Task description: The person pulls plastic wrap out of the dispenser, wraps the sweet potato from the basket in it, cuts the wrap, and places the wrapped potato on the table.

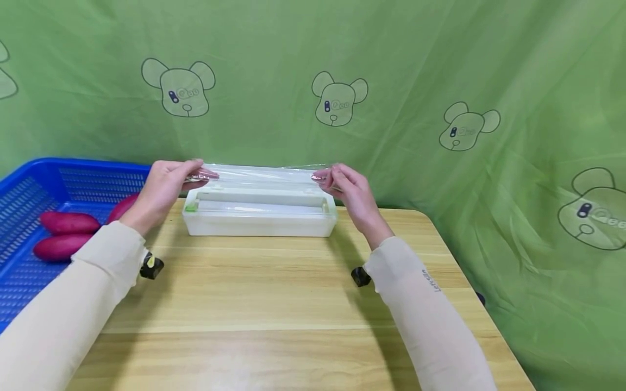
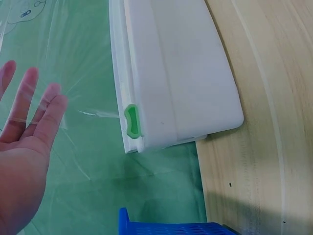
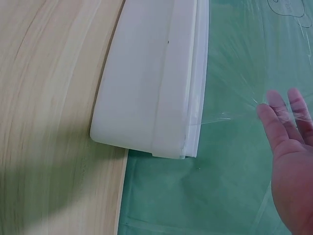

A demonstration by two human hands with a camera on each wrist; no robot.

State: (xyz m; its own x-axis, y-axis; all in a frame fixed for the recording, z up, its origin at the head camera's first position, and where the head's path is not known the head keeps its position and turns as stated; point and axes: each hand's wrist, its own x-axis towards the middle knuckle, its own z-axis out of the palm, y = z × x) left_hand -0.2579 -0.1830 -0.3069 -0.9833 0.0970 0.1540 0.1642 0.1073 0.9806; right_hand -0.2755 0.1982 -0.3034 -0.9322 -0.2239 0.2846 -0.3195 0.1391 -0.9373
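A sheet of clear cling film (image 1: pixel 264 175) stretches between the two hands above the back of a white cling film dispenser (image 1: pixel 259 226). My left hand (image 1: pixel 166 183) pinches the film's left side. At the right side, my right hand (image 1: pixel 353 191) pinches it too. The dispenser's lid stands up behind its base, and a white roll (image 1: pixel 259 207) lies inside. In the left wrist view, a green slider (image 2: pixel 132 122) sits at the dispenser's end and the fingers (image 2: pixel 51 117) lie against the film. The right wrist view shows film running taut from the dispenser to the fingertips (image 3: pixel 266 111).
On the left stands a blue plastic basket (image 1: pixel 102 168) with several purple-red sweet potatoes (image 1: pixel 69 222). The wooden table (image 1: pixel 254 304) ends just behind the dispenser and slants away at the right. A green curtain (image 1: pixel 274 65) with bear-head prints hangs behind.
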